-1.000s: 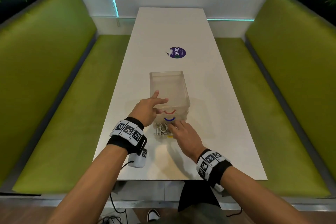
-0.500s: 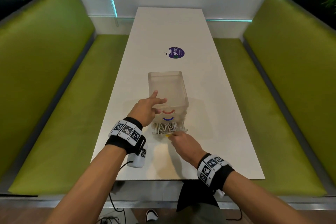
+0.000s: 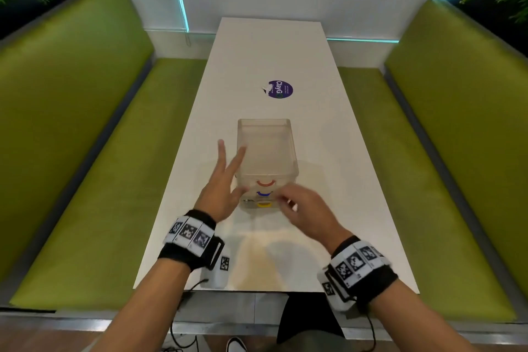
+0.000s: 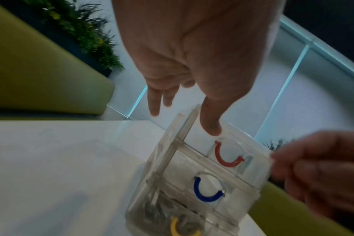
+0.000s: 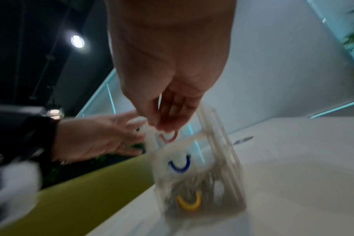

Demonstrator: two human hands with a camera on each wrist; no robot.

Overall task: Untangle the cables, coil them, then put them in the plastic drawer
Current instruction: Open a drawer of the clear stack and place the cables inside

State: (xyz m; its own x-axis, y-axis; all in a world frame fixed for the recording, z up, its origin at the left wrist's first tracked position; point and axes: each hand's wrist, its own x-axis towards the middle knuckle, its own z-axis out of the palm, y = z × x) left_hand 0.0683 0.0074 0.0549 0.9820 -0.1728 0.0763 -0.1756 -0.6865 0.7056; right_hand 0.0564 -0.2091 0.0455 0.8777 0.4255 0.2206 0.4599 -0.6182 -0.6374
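A clear plastic drawer unit (image 3: 267, 151) with red, blue and yellow handles stands mid-table. Its bottom drawer, the one with the yellow handle (image 3: 264, 204), is pushed in, and the pale coiled cables (image 4: 162, 212) lie inside it. My left hand (image 3: 221, 180) is at the unit's left front corner with its fingers straight and spread, and its thumb (image 4: 211, 126) touches the top front edge. My right hand (image 3: 298, 206), blurred, hovers at the unit's front right with relaxed fingers (image 5: 170, 118) near the red handle (image 5: 169, 137), holding nothing.
The white table (image 3: 328, 180) carries a round purple sticker (image 3: 280, 89) beyond the drawer unit. Green benches (image 3: 85, 180) run along both sides. A white wall closes the table's far end.
The bottom drawer with the cables stood pulled out; it has slid back in. My right hand has lifted from the drawer front, and my left hand's fingers have straightened and spread.
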